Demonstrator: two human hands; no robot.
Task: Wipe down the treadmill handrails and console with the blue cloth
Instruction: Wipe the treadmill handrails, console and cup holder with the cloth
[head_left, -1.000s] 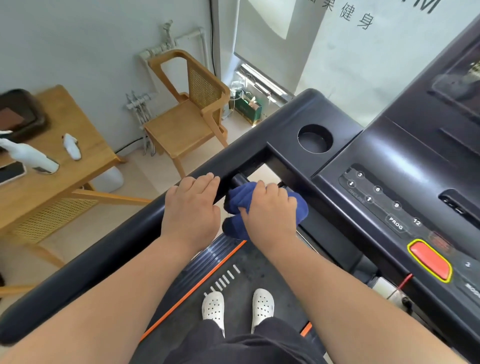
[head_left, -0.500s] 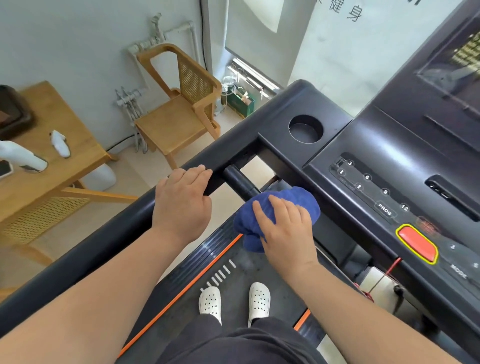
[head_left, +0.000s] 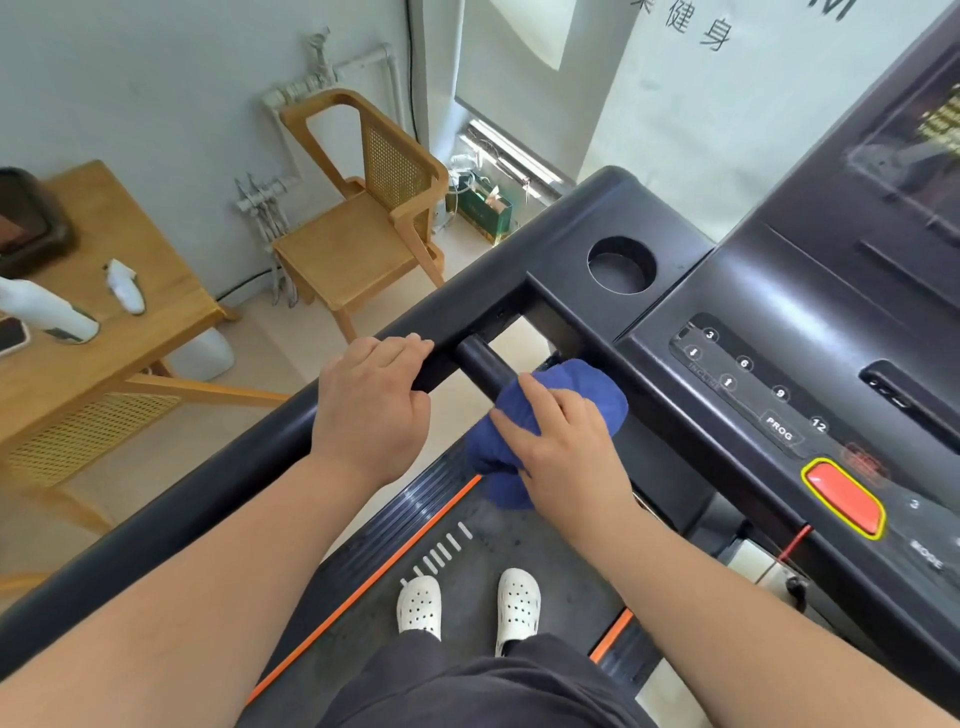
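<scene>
Off on the far left there's a wooden table with a white spray bottle lying on it, and a wooden chair sitting against the wall, none of it in play right now.

Moving in, the person's left hand is resting on the long left handrail, fingers curled over the top edge just where the rail meets the frame. It's gripping the rail and nothing else, looks like it's just bracing.

Right next to it, the right hand is pressing the blue cloth around the short inner grip bar that's sticking out toward the person. Fingers are spread and wrapping down over the bunched cloth, so it's holding the cloth against the bar rather than pinching it. A bit of cloth is hanging below the palm.

So I'd say we're in the handrail part of the job, working this little bar, and pretty early on. Further right the console with its number buttons and the red stop button is sitting there, and I can't tell from here whether it's been wiped.

Next move probably calls for sliding the cloth along the rest of the bar, then lifting it over to the console, going easy around that red button.
</scene>
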